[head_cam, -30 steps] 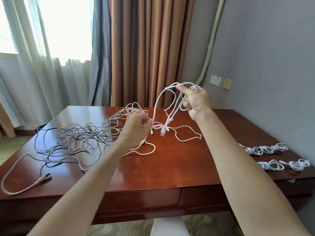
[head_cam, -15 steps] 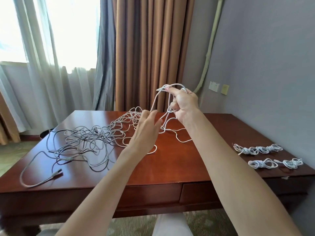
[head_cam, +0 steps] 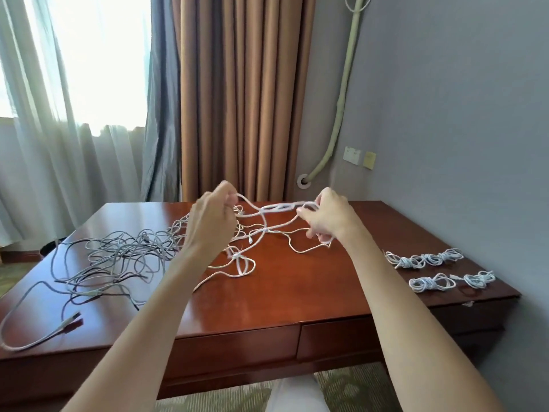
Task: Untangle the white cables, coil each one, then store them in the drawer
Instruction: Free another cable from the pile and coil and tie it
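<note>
Landmark: the wooden desk (head_cam: 297, 281), red-brown and glossy.

At the desk's left end a loose cable end with a plug (head_cam: 69, 321) lies near the front edge; its loop runs toward the left frame border and is hard to follow there. Just right of it, on the left half of the desktop, sits the tangled pile of white cables (head_cam: 124, 257); individual strands cannot be separated by eye.

Above the desk's middle, the left hand (head_cam: 212, 223) is raised, fingers curled round a white cable (head_cam: 276, 208). The back of the hand hides the fingertips and the exact pinch point. The cable spans to the right hand (head_cam: 328, 218), whose fingers grip several gathered loops; how many loops is not discernible. Slack strands hang from both hands onto the desktop centre.

On the desk's right end lie coiled cable bundles (head_cam: 424, 260), two rows, clear of the hands.

Two drawer fronts (head_cam: 332, 340) sit closed under the desk's front edge.

Behind the desk: sheer white curtains (head_cam: 59, 114) at left, brown drapes (head_cam: 243, 93) at centre, a grey wall (head_cam: 445, 99) with a pale pipe (head_cam: 341, 96) and a wall socket (head_cam: 352, 155) at right. Patterned carpet (head_cam: 350, 388) shows below the desk.
</note>
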`<move>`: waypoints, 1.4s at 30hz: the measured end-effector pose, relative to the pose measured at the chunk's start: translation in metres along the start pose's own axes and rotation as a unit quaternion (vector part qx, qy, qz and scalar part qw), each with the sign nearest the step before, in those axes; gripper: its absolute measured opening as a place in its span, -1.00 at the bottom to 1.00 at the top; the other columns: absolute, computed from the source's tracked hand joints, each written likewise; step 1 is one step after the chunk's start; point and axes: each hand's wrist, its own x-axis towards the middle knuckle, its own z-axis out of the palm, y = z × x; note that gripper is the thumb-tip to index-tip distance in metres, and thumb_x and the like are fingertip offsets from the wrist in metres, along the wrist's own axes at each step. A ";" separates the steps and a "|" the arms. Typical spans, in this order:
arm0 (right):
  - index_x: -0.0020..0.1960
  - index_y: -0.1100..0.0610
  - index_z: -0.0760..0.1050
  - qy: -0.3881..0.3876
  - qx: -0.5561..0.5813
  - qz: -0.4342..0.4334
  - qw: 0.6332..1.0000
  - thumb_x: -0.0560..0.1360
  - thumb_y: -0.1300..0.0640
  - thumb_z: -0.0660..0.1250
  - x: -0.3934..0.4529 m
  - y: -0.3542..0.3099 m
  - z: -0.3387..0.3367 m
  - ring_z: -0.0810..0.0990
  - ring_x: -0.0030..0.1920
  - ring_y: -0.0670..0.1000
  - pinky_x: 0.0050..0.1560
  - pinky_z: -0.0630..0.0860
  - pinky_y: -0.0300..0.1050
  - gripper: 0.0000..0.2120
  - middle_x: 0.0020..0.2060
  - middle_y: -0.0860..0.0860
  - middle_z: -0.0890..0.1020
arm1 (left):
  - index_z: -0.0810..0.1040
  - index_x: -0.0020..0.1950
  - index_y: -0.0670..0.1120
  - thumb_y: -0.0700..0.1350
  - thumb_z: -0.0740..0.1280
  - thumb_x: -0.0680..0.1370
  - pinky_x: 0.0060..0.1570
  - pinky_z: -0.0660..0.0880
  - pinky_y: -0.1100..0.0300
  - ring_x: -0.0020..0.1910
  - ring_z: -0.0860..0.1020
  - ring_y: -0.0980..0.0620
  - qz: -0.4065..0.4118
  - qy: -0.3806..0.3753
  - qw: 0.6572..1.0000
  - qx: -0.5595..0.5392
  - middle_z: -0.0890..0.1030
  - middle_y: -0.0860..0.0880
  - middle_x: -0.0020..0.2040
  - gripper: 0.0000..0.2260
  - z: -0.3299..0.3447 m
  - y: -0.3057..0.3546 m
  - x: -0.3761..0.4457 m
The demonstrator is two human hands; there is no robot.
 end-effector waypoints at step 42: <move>-0.01 0.19 0.63 0.002 0.689 -0.080 0.721 0.51 0.02 0.42 -0.106 -0.033 0.097 0.61 -0.06 -0.01 0.10 0.55 -0.13 -0.77 -0.17 0.03 0.66 | 0.67 -0.15 -0.13 -0.18 0.53 0.37 0.13 0.54 -0.05 -0.01 0.63 -0.18 -0.290 0.081 0.772 -0.560 0.67 -0.28 -0.04 -0.89 0.001 0.080 -0.091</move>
